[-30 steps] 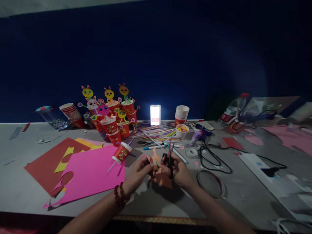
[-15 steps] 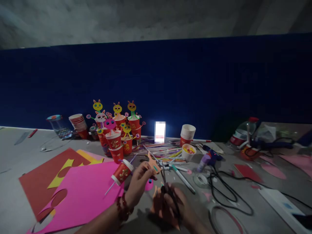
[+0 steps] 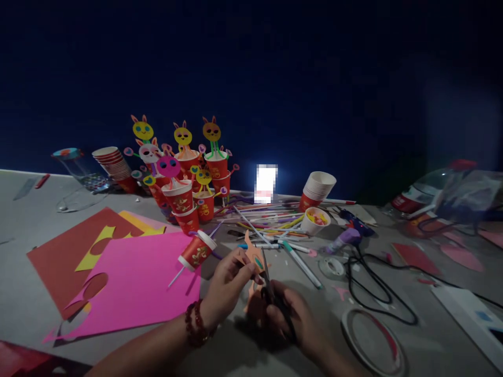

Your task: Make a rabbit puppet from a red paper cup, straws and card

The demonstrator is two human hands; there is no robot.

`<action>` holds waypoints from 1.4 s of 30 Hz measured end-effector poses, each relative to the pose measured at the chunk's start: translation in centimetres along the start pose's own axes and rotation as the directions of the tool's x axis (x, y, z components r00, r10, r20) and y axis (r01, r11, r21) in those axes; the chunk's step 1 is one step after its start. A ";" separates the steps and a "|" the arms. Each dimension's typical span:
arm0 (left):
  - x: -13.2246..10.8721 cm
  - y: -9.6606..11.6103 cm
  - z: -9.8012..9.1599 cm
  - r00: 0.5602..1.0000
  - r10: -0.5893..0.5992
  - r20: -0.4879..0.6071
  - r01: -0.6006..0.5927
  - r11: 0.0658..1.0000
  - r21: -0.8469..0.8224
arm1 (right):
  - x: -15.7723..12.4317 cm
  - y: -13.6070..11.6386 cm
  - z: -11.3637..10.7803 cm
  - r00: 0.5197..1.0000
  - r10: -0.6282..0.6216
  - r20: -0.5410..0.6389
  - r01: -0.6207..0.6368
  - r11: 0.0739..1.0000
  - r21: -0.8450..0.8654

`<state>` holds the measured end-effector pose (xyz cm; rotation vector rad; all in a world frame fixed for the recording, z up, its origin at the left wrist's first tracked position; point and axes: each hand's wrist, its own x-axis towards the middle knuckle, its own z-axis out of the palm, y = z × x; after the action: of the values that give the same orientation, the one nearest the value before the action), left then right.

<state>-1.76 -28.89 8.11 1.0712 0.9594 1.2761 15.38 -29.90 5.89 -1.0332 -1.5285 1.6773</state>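
Observation:
Between the fingertips of my left hand point(image 3: 231, 283) is a small orange paper cutout point(image 3: 255, 256) with a green oval mark on it. My right hand point(image 3: 288, 311) is closed round the handles of black scissors point(image 3: 268, 277), whose blades point up along the right edge of that cutout. More orange paper point(image 3: 255, 303) lies on the table under my hands, partly hidden by them. Left of my left hand, a red paper cup point(image 3: 196, 251) lies tilted on a pink sheet point(image 3: 145, 288), with a stick through it.
Red cups with paper animal figures point(image 3: 178, 196) stand at the back left. Pens and pipe cleaners point(image 3: 267, 217) lie in the middle behind my hands. To the right are a glue gun point(image 3: 348, 235), its black cable, tape rolls point(image 3: 371, 340), a white power strip point(image 3: 467, 324) and a bottle point(image 3: 420, 193).
The camera view has tilted downward, with more of the table showing. My hands stay together; the scissor blades now stand close along the cutout's right edge.

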 end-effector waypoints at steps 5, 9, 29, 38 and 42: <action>0.1 -0.2 0.0 1.000 0.010 0.002 -0.010 1.000 -0.020 | 0.0 0.2 0.0 1.000 -0.003 0.005 0.003 0.999 -0.044; 0.1 -0.3 0.0 1.000 0.016 -0.004 -0.016 1.000 -0.004 | -0.1 0.7 -0.2 1.000 0.019 0.012 -0.018 0.998 -0.052; -0.1 -0.6 0.0 0.999 0.045 -0.024 -0.044 0.999 0.029 | 0.1 0.4 0.1 1.000 0.029 0.005 -0.029 0.999 0.035; 0.1 -0.8 -0.2 0.999 0.048 -0.020 -0.048 0.998 0.028 | 0.3 0.7 0.1 0.998 0.068 0.008 -0.068 0.996 0.058; 0.0 -0.7 -0.1 0.999 0.044 -0.024 -0.044 0.999 0.007 | 0.3 0.6 0.1 0.996 0.090 -0.001 -0.090 0.995 0.036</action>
<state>-1.67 -28.86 7.37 1.0895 0.9631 1.3254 15.19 -29.78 5.23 -1.0992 -1.4640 1.7580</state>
